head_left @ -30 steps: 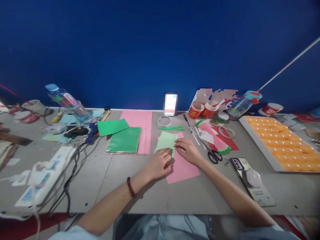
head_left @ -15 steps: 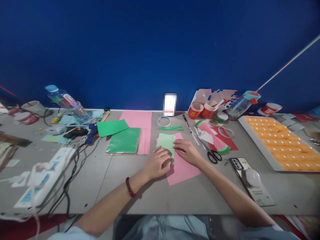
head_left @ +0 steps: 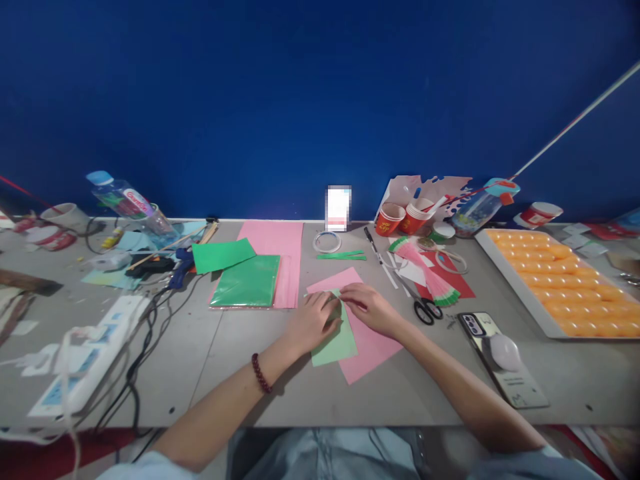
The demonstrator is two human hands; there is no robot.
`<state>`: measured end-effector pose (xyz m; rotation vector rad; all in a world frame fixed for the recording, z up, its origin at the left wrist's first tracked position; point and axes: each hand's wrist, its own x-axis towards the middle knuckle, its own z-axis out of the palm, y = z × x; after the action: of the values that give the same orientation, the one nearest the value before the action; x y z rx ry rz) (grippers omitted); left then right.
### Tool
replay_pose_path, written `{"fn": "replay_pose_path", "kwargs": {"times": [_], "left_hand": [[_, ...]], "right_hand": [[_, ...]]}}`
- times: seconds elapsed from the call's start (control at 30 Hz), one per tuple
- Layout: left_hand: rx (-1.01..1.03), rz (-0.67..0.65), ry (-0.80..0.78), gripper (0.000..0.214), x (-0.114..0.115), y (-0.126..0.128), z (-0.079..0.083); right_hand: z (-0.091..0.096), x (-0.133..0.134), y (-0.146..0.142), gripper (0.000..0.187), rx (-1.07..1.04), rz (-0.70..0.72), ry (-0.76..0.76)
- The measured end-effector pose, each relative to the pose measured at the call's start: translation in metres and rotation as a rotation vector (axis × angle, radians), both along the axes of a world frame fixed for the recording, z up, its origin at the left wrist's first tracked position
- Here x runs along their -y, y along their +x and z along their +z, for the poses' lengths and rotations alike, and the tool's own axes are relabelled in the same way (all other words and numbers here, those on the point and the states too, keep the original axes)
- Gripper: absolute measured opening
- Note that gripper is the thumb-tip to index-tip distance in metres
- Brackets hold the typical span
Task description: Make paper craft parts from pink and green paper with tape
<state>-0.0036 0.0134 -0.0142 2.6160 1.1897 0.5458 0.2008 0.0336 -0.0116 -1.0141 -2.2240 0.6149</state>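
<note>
A light green sheet of paper (head_left: 334,347) lies in front of me, partly over a pink sheet (head_left: 373,347). My left hand (head_left: 316,321) rests on its upper left part, the fingers bent and pressed to the paper. At the upper right corner, my right hand (head_left: 367,307) has its fingertips together on the edge, close to the left fingers. The top edge is mostly hidden under both hands. Beyond them lie narrow green paper strips (head_left: 341,256) and a roll of tape (head_left: 327,242).
Left are a packet of green paper (head_left: 247,283), a glue gun (head_left: 181,267) and a power strip (head_left: 95,357). To the right are scissors (head_left: 427,311), a pink paper fan (head_left: 425,270), a phone (head_left: 505,360), red cups (head_left: 390,220) and a tray of orange balls (head_left: 560,283).
The light green sheet has come toward me: it reached above my hands before and now extends below them. The pink sheet under it has shifted slightly. Both hands stay near the same spot.
</note>
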Motion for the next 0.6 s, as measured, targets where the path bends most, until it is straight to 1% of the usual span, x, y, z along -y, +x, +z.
{"fn": "replay_pose_path", "kwargs": {"times": [0.07,0.13,0.2,0.3,0.37,0.47,0.6], "left_hand": [[-0.011,0.018,-0.006,0.040,-0.001,0.000,0.000],[-0.013,0.010,-0.024,0.045,-0.003,-0.001,0.000],[-0.014,-0.031,-0.047,0.047,-0.007,-0.005,0.000],[-0.005,-0.120,-0.064,0.048,-0.013,-0.011,0.004],[0.023,-0.153,-0.080,0.043,-0.015,-0.013,0.006],[0.076,-0.121,-0.091,0.025,-0.016,-0.010,0.009],[0.087,-0.067,-0.058,0.022,-0.013,-0.003,0.009]], "right_hand": [[-0.003,-0.002,0.000,0.029,0.087,-0.007,0.062],[-0.004,-0.003,0.000,0.032,0.162,-0.019,0.097],[-0.004,-0.004,-0.001,0.031,0.190,-0.028,0.129],[-0.004,-0.005,-0.001,0.027,0.168,-0.029,0.199],[-0.004,-0.005,-0.002,0.026,0.137,-0.009,0.239],[-0.005,-0.005,-0.002,0.025,0.103,0.021,0.269],[-0.007,-0.003,-0.003,0.025,0.098,0.035,0.293]]}}
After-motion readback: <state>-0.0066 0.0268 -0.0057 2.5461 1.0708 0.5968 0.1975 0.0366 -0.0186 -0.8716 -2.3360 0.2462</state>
